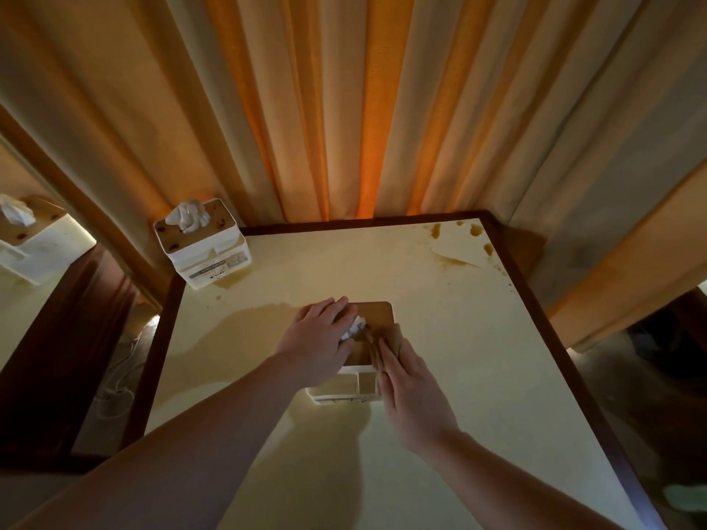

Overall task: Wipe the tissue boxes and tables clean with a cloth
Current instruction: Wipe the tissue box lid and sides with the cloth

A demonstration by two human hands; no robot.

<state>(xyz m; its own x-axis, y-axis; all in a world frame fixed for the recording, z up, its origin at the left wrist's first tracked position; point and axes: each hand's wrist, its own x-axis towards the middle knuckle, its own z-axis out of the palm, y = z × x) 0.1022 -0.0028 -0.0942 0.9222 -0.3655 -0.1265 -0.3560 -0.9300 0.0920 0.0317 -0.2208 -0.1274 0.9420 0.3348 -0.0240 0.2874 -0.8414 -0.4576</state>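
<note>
Flat fingers (386, 353) press a cloth (386, 340) on the tissue box (377, 315), tissue (354, 328) protruding.

Orange curtains (344, 109) behind; mirror (34, 262) left.

Cream table (440, 338) with dark rim, stained brown. 2 tissue boxes stand on it: 1 central (377, 315), 1 at the far-left corner (206, 250).

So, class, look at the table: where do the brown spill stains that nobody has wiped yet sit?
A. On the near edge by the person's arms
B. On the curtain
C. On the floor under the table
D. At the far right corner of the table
D: brown stains dot the far right corner of the table, well away from both hands, which rest on the nearer tissue box at the table's middle.
</note>
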